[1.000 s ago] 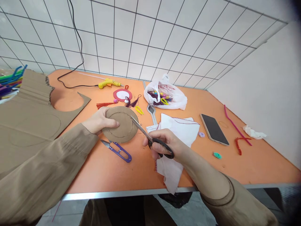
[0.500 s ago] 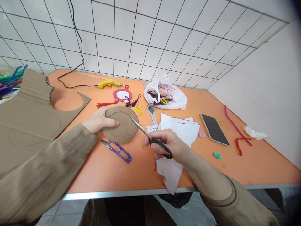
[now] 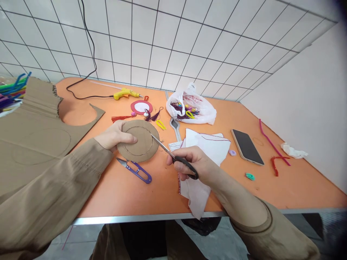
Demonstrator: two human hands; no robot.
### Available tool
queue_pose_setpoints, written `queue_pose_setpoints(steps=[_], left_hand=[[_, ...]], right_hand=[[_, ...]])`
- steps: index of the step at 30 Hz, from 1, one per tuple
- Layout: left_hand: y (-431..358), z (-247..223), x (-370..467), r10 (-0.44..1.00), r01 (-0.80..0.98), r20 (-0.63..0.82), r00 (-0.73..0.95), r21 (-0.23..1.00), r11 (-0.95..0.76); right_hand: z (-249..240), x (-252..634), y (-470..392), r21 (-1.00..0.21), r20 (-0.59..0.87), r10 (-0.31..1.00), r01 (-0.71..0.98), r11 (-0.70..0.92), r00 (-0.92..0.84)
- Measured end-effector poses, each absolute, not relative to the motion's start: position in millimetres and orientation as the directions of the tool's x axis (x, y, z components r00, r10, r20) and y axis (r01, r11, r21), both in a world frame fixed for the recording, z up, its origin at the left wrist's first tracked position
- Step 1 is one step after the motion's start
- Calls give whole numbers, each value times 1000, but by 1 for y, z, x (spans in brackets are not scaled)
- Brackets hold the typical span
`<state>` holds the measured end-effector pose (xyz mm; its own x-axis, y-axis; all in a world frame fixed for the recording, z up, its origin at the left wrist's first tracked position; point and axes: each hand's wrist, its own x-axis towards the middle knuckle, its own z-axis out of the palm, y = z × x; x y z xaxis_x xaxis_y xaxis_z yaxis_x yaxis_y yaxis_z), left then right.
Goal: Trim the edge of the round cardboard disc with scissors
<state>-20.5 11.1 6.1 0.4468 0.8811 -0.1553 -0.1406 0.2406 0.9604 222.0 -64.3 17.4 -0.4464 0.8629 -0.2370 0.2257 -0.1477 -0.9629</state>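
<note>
A round cardboard disc (image 3: 141, 148) with a smaller circle scored on it is gripped at its left edge by my left hand (image 3: 115, 136), thumb on top. My right hand (image 3: 189, 160) is closed around the black handles of scissors (image 3: 165, 147). Their blade tips touch the scored line at the disc's right side. Purple thread snips (image 3: 135, 170) lie on the orange table (image 3: 119, 202) just below the disc. White cloth (image 3: 206, 144) with dark red stitching lies partly under my right hand.
Behind the disc are a yellow glue gun (image 3: 126, 94), a red-rimmed oval (image 3: 141, 107), tassels and a plastic bag (image 3: 203, 110). Cut cardboard (image 3: 35, 137) covers the left side. A phone (image 3: 247, 147), pipe cleaners (image 3: 273, 142) and a green clip (image 3: 249, 176) lie right.
The view has shifted slightly. Both hands keep their grips, and the scissor tips remain at almost the same spot on the disc.
</note>
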Motion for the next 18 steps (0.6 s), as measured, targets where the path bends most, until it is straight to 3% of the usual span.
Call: queue_pose_setpoints(steps=[18], left_hand=[[15, 4, -24, 884, -172, -134, 447, 957, 233]], right_hand=[[10, 224, -59, -963, -255, 823, 206, -171, -507]])
